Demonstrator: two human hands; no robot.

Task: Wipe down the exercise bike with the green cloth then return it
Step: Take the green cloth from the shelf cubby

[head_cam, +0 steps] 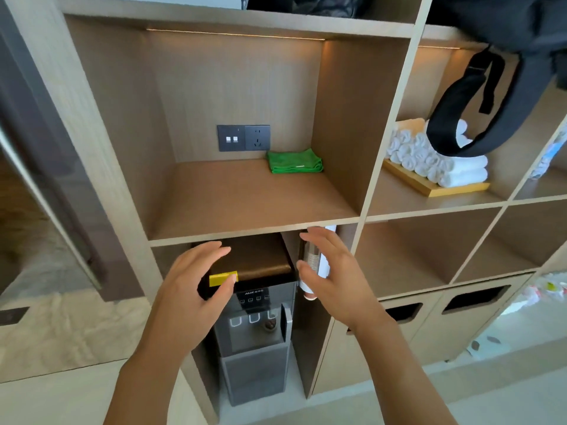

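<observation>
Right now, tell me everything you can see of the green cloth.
The green cloth is bright green and soft-looking, perhaps microfibre, folded into a flat, neat rectangle of several layers. A thin pale strip, perhaps a tag, shows near its front edge. It lies flat on the wooden shelf, at the back right corner of the compartment, just right of and below the wall socket. Neither hand touches it; only the shelf does.

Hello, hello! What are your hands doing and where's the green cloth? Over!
Left hand and right hand open, empty, below the shelf. Green cloth folded, back right of cubby. Nothing in the way.
</observation>
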